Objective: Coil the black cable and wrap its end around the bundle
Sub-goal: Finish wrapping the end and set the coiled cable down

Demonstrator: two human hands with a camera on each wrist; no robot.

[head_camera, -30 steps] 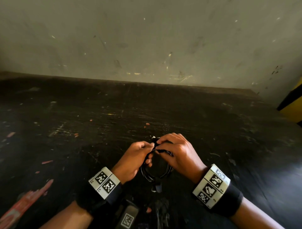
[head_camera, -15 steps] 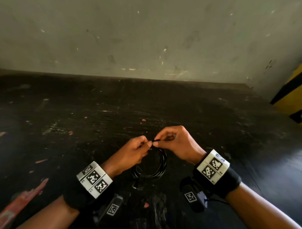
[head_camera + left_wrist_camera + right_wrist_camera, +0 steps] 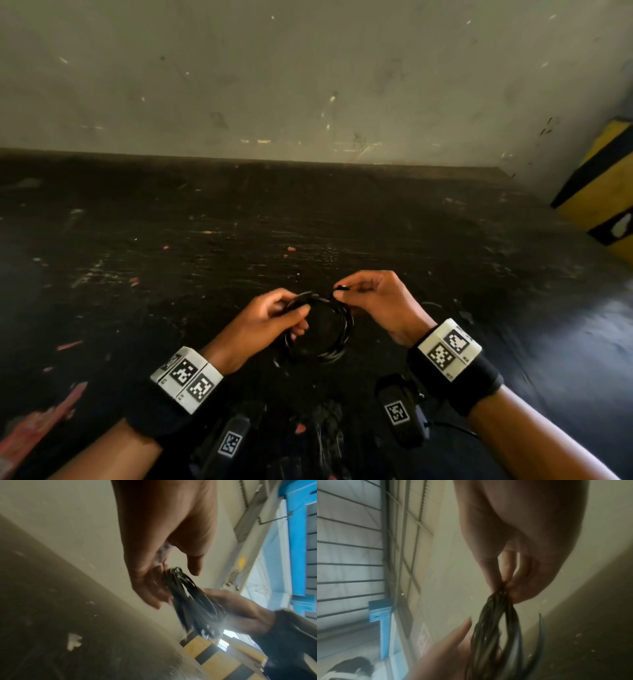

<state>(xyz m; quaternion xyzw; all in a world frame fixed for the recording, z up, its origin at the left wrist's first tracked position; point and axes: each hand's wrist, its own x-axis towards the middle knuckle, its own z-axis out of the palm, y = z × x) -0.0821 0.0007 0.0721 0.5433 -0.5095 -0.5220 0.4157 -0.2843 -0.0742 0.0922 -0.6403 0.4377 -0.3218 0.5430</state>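
Hands (image 3: 270,318) hide the coiled cable's (image 3: 337,337) top.

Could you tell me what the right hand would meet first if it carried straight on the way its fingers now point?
Most likely the left hand. The right hand points leftward, pinching the cable end just above the black cable coil that the left hand holds; the coil's top may come first, as depth is unclear.

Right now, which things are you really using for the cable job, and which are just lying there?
Using:
- black cable coil, held up over the dark table
- left hand, gripping the coil's left side
- right hand, pinching the cable's end

Just lying there:
- yellow-and-black block on the right
- reddish scraps on the table
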